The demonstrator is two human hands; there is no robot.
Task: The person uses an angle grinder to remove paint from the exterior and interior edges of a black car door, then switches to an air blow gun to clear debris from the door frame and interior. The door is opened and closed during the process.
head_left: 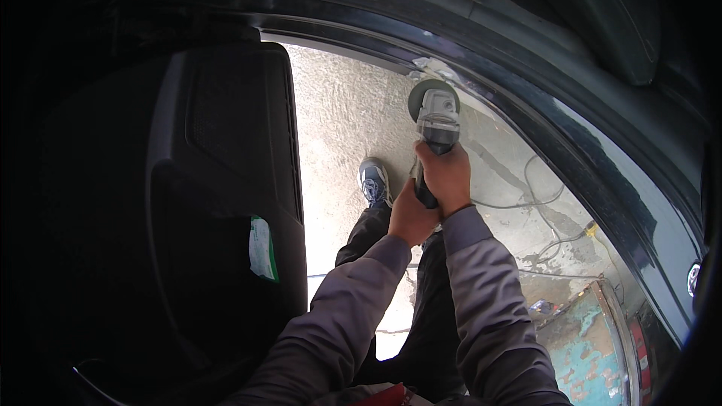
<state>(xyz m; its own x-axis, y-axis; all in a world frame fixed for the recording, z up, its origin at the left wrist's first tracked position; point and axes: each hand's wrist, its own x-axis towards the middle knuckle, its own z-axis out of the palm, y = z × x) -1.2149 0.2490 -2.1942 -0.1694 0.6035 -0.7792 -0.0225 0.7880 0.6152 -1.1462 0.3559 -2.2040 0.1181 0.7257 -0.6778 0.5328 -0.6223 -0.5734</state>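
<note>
Both my hands grip an angle grinder (pixel 438 122) with a grey metal head and a dark body. My right hand (pixel 449 178) wraps round the body just behind the head. Further back, my left hand (pixel 414 213) closes round the rear of the grinder. A round greenish-grey disc (pixel 418 95) sits at the front of the tool, close to the car's dark sill (pixel 481 84). Whether the disc touches the sill I cannot tell. Crumpled whitish material (pixel 435 69) lies on the sill edge just beyond the disc.
An open black car door (pixel 226 143) stands at my left, a green-and-white packet (pixel 262 249) in its pocket. Cables (pixel 538 203) run over the concrete floor (pixel 331 98) at the right. A worn turquoise board (pixel 587 353) lies lower right. My shoe (pixel 373 180) is below the sill.
</note>
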